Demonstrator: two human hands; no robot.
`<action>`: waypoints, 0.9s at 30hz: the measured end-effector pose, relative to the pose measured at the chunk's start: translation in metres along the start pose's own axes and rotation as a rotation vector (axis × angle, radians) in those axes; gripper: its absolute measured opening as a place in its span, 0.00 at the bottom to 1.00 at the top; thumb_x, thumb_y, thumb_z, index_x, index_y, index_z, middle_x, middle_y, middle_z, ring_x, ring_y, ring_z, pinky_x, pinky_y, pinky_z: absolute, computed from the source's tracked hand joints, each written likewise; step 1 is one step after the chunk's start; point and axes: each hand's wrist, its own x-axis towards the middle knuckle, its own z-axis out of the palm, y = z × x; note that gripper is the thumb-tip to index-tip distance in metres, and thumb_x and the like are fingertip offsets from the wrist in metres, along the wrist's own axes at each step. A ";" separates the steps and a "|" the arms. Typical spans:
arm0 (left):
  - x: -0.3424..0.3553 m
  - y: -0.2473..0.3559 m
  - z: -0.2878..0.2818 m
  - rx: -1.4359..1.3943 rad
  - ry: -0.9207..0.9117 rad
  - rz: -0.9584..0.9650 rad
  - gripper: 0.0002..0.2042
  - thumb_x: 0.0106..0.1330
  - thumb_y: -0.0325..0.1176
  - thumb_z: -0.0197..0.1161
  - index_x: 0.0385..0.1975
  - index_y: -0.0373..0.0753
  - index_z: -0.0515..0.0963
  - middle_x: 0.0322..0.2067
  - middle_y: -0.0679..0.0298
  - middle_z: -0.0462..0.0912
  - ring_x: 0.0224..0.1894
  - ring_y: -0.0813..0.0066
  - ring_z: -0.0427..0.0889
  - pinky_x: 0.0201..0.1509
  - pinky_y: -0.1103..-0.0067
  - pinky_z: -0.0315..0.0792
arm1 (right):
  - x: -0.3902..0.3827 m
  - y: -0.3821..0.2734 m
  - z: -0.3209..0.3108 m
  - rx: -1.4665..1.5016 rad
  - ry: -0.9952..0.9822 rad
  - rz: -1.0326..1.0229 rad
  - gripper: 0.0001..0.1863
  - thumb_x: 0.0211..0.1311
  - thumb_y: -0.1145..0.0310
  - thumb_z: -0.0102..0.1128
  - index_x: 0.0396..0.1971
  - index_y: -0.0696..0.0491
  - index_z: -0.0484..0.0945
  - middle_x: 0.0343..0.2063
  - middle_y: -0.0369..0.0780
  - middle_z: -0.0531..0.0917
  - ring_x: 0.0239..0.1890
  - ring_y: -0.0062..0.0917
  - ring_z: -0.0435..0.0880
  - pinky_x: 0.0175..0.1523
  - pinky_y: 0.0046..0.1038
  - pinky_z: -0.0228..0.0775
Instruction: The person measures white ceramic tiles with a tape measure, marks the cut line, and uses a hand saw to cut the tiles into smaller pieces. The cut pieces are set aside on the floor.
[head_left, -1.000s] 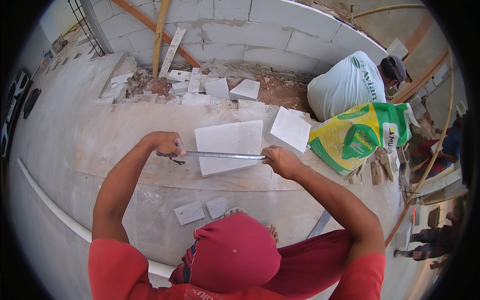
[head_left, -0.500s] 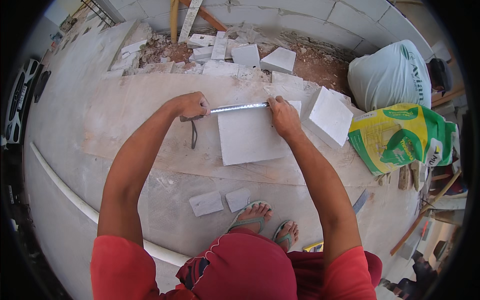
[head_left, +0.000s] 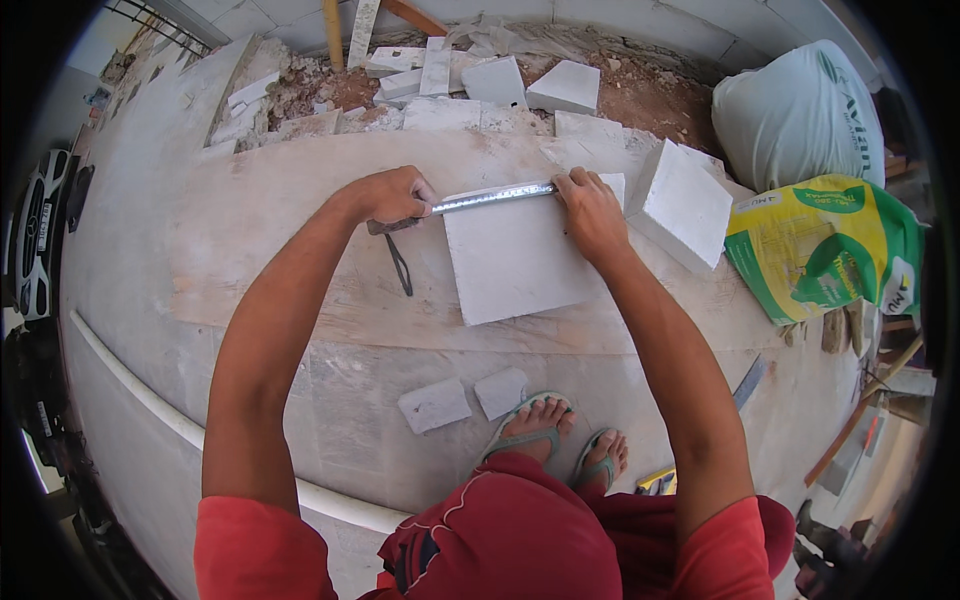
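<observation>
My left hand is closed around the dark body of a tape measure, whose black wrist strap dangles below. A shiny, pale blade spans from there to my right hand. Fingers of the right hand pinch the blade's end near the far right corner of a white block. The blade runs along the block's far edge. This block lies flat on a worn board; part of its right side is covered by my right hand and forearm.
To the right stands another white block, beside a yellow-green bag and a stuffed white sack. Broken block pieces lie along the far wall. Two small offcuts sit near my feet. A white pipe crosses the floor at left.
The whole scene has shifted slightly as the view moved. Both hands keep their hold on the tape measure, and its blade now slants up a little more toward the right.
</observation>
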 end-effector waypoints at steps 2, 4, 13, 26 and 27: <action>-0.004 -0.001 -0.003 -0.020 -0.017 -0.035 0.10 0.73 0.29 0.60 0.27 0.36 0.80 0.18 0.70 0.74 0.18 0.79 0.69 0.20 0.75 0.62 | 0.002 -0.002 0.000 0.009 -0.009 -0.001 0.10 0.69 0.76 0.53 0.45 0.56 0.81 0.44 0.46 0.82 0.52 0.44 0.83 0.55 0.46 0.76; -0.002 -0.004 -0.002 -0.020 -0.023 -0.010 0.10 0.72 0.29 0.60 0.27 0.36 0.80 0.18 0.70 0.74 0.17 0.80 0.68 0.20 0.75 0.61 | 0.003 -0.003 -0.001 0.024 -0.031 0.002 0.10 0.69 0.76 0.53 0.45 0.56 0.81 0.44 0.46 0.82 0.52 0.44 0.83 0.56 0.45 0.77; 0.006 -0.018 -0.002 0.017 -0.018 -0.023 0.11 0.72 0.31 0.61 0.25 0.37 0.80 0.18 0.71 0.75 0.17 0.81 0.69 0.21 0.76 0.63 | 0.005 -0.005 -0.001 -0.014 -0.034 0.023 0.08 0.71 0.74 0.54 0.43 0.56 0.82 0.44 0.47 0.83 0.52 0.43 0.84 0.57 0.44 0.78; 0.002 0.002 0.001 0.019 0.023 -0.013 0.12 0.73 0.29 0.60 0.23 0.37 0.78 0.15 0.71 0.72 0.16 0.80 0.69 0.21 0.74 0.64 | 0.006 -0.005 -0.005 -0.041 -0.096 0.014 0.09 0.71 0.74 0.53 0.44 0.57 0.82 0.45 0.48 0.83 0.54 0.43 0.84 0.57 0.44 0.79; 0.002 0.001 -0.001 0.009 0.009 -0.034 0.11 0.72 0.29 0.61 0.24 0.36 0.80 0.16 0.71 0.74 0.17 0.80 0.70 0.22 0.75 0.65 | 0.007 -0.005 -0.005 -0.048 -0.093 0.002 0.09 0.71 0.74 0.52 0.44 0.57 0.82 0.45 0.48 0.83 0.54 0.43 0.84 0.57 0.44 0.79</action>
